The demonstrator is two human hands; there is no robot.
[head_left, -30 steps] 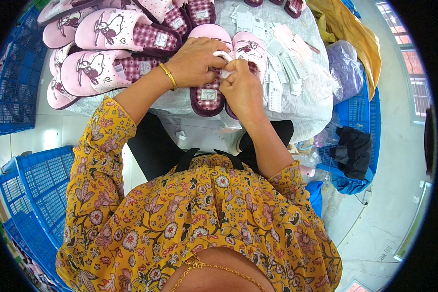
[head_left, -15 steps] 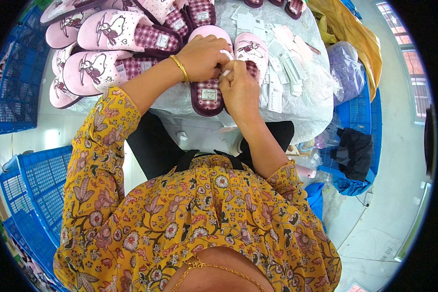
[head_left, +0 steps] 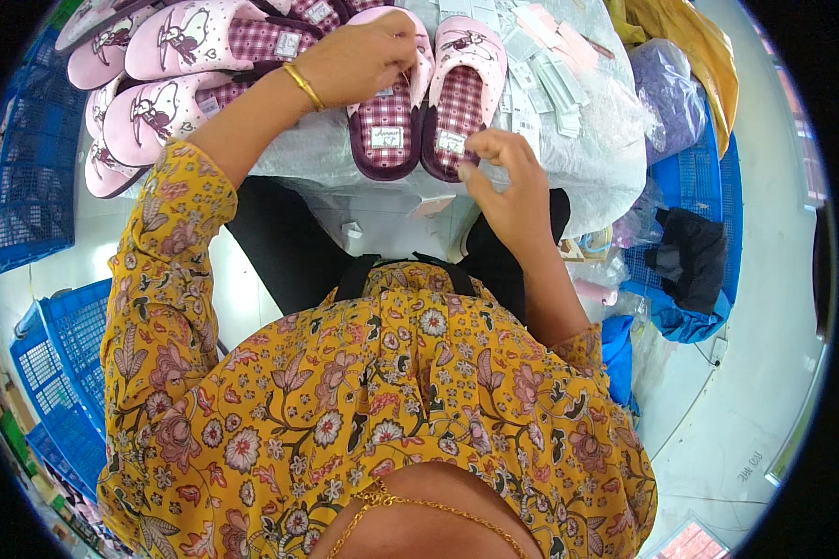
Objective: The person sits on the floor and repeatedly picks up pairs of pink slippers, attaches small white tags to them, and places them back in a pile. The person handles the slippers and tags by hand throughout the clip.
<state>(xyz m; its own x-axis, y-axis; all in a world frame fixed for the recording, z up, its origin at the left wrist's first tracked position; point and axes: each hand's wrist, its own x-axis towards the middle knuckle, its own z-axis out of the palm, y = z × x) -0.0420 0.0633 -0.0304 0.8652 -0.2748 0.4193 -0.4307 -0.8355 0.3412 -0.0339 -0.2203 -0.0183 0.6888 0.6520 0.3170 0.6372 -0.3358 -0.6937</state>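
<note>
A pair of pink slippers with plum-checked insoles lies side by side at the near table edge, heels toward me. My left hand (head_left: 379,60) is closed at the upper of the left slipper (head_left: 387,140), fingertips at the inner edge of its opening. Whether a small piece is also pinched there is hidden. Beside the heel of the right slipper (head_left: 459,98), my right hand (head_left: 511,191) is open, thumb and fingers apart with nothing visible between them. Each insole carries a white label near the heel.
More pink slippers (head_left: 154,121) are piled on the left of the plastic-covered table (head_left: 606,168). Loose cards and tags (head_left: 550,79) lie at the right. Blue crates (head_left: 75,349) stand on the floor at left, and a crate with a dark cloth (head_left: 690,261) is at right.
My right hand has let go of the left slipper's edge and moved down and right to the right slipper's heel. The left hand stays at the slipper. The view has shifted slightly.
</note>
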